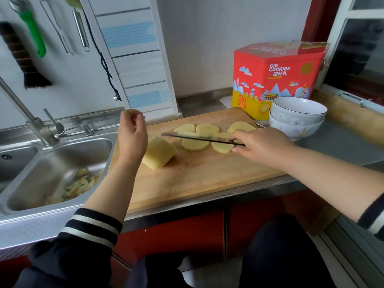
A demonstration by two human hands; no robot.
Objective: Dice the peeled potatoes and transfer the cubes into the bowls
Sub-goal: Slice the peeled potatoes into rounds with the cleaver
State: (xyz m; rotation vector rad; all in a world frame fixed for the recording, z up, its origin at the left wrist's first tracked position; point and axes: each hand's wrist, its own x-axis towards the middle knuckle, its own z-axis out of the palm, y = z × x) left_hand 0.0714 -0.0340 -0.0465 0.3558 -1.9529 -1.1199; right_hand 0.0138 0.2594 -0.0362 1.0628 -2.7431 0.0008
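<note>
Striped sleeves frame the wooden cutting board (pixel 193 183) on the steel table. A knife (pixel 199 138) is gripped by the right hand (pixel 259 147), its blade held over flat, pale potato slices (pixel 195 143); the left hand (pixel 133 132) is raised, loosely curled, empty. Beside it lies an uncut potato block (pixel 159 152); stacked glazed bowls (pixel 297 117) are kept near.
</note>
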